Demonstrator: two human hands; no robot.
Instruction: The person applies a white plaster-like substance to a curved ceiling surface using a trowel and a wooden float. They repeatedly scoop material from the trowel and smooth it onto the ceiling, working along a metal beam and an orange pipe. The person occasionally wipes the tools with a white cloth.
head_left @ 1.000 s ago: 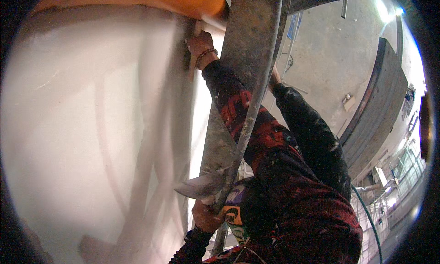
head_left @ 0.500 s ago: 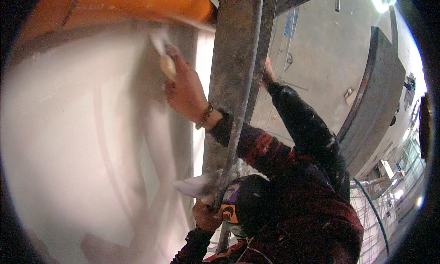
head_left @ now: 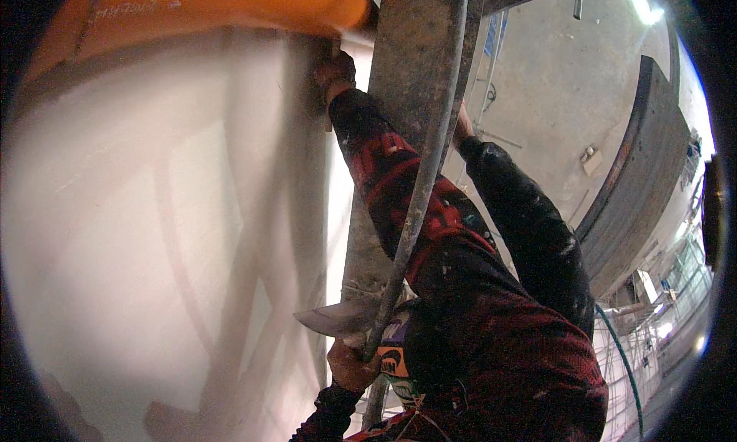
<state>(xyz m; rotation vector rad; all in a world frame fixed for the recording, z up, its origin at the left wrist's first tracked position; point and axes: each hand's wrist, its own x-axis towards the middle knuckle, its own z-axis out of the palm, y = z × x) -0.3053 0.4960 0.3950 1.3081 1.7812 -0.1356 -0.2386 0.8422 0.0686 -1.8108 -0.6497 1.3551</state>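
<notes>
At the top of the pale wall (head_left: 184,212), my right hand (head_left: 335,75) is closed around a small putty knife (head_left: 335,46); most of the tool is hidden by the fist. The hand is just below an orange curved surface (head_left: 253,4), near the wall's right edge. Lower down, my left hand (head_left: 355,365) is wrapped round the handle of a broad metal putty knife (head_left: 330,319). Its wide blade sticks out to the left above the fist, with whitish paste near its base. A metal bar (head_left: 418,204) passes in front of the broad knife and touches or nearly touches this hand.
A worn grey beam (head_left: 414,58) runs along the right of the wall. A black-clothed limb (head_left: 530,204) reaches behind it; whose it is I cannot tell. Farther right are a curved dark board (head_left: 637,173), concrete floor (head_left: 537,81), a green hose (head_left: 622,357) and wire mesh.
My right hand has moved up and right along the wall with the small putty knife, toward the orange surface's edge. My left hand has shifted slightly down and right, still holding the broad knife.
</notes>
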